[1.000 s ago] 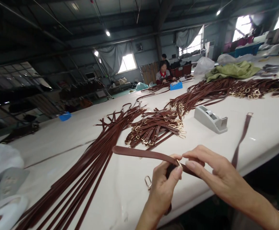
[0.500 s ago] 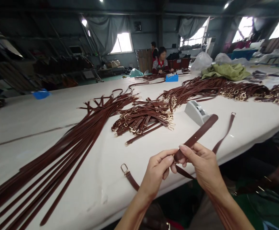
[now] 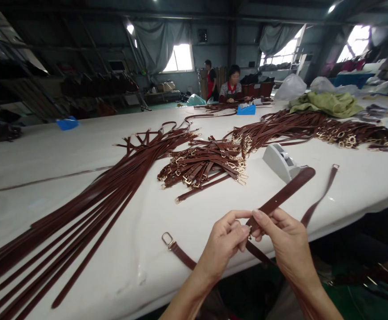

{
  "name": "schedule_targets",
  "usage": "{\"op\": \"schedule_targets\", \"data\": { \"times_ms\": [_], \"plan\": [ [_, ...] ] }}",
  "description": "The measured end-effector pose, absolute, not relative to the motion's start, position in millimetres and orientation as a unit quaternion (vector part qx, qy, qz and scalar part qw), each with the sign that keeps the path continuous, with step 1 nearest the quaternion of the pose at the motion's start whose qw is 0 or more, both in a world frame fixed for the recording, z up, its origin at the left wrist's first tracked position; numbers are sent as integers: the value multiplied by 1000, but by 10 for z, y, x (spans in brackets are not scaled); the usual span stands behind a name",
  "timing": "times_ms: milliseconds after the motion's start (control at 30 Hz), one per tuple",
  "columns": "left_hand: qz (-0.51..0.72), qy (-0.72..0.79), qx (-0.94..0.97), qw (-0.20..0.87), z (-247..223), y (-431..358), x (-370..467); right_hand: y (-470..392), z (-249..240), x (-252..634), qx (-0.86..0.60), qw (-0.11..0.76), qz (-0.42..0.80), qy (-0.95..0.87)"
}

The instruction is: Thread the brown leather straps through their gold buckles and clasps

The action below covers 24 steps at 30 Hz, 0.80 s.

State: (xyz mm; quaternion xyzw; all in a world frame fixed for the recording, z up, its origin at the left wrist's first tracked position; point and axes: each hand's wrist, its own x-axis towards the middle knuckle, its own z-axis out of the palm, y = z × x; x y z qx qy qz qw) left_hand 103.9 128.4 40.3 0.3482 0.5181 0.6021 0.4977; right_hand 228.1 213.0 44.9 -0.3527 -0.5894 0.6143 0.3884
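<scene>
Both of my hands pinch one brown leather strap (image 3: 282,195) over the near edge of the white table (image 3: 80,146). My left hand (image 3: 222,246) and my right hand (image 3: 285,242) meet fingertip to fingertip on it. The strap's rounded end points up and right toward a grey tape dispenser (image 3: 282,162). Its other part hangs below my hands and comes back onto the table at a gold ring end (image 3: 167,239). A thinner strap (image 3: 318,200) lies over the table edge to the right.
Long brown straps (image 3: 90,200) fan across the left of the table. A pile of short straps with gold buckles (image 3: 203,166) lies in the middle, more heaps (image 3: 314,126) at the back right. A green cloth (image 3: 327,103) and two people (image 3: 232,86) are at the far end.
A second ago the strap's free end pointed left over the table; it has since swung up to the right. My hands have stayed pinched together at the table edge. The camera has tilted down.
</scene>
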Motion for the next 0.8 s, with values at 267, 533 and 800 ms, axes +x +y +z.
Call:
{"op": "schedule_targets", "data": {
  "times_ms": [267, 533, 800],
  "plan": [
    [626, 538, 343, 449, 361, 1313, 1083, 2113, 483, 2294, -377, 405, 569, -608],
    [605, 624, 358, 340, 203, 1403, 1262, 1837, 170, 2282, -294, 505, 220, -781],
    [575, 588, 381, 423, 142, 1261, 1254, 1839, 64, 2406, -412, 489, 335, -692]
  ]
}}
